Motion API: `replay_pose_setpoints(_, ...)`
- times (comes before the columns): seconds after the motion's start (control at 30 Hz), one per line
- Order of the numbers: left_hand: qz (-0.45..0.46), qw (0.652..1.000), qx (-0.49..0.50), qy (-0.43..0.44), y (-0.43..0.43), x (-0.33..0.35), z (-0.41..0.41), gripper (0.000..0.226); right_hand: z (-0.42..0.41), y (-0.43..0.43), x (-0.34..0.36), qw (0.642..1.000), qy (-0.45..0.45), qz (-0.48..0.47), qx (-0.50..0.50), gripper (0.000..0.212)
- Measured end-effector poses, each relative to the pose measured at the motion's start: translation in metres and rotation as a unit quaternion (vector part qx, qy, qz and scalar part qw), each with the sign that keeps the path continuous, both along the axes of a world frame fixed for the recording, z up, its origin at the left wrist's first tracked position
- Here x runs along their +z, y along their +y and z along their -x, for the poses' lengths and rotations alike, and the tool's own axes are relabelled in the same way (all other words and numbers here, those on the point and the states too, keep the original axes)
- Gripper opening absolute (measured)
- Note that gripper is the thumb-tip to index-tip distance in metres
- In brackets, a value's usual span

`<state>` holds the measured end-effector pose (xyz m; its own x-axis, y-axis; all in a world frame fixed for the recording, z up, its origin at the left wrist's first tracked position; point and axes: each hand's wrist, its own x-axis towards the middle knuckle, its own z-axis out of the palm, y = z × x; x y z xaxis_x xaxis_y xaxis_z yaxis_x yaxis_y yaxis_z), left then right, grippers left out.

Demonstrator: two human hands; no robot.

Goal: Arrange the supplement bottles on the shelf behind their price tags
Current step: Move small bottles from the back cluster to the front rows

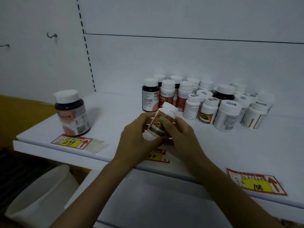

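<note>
Gripping a tilted white bottle (160,123) between left hand (136,137) and right hand (179,134), contents unseen, bottle cluster (205,102) behind on shelf (115,112).

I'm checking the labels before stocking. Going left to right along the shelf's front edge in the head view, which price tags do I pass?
tag marked 299 → tag partly covered by the left hand and right hand, which hold a white bottle → tag marked 108
</note>
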<state>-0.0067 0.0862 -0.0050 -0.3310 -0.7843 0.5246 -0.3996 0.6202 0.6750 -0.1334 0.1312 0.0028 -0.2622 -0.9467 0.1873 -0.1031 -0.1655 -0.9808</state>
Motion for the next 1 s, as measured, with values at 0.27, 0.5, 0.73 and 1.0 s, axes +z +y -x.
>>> replay_pose_setpoints(0.27,-0.032,0.999,-0.019,0.008,-0.006,-0.004,-0.001,0.053,0.0,-0.002,-0.007,0.996,0.087,-0.003,-0.024,0.049)
replay_pose_setpoints(0.5,-0.039,0.998,-0.033,0.02,-0.005,-0.002,-0.002,0.052,0.0,-0.001,-0.007,0.996,0.091,0.001,-0.022,0.048)
replay_pose_setpoints(0.73,-0.004,0.998,-0.045,0.035,-0.003,-0.004,-0.005,0.057,-0.008,0.006,0.002,0.992,0.119,0.006,-0.029,0.048)
replay_pose_setpoints(1.0,0.062,0.991,-0.093,0.079,0.004,0.001,-0.009,0.06,-0.021,0.027,0.019,0.985,0.149,0.022,-0.083,0.052)
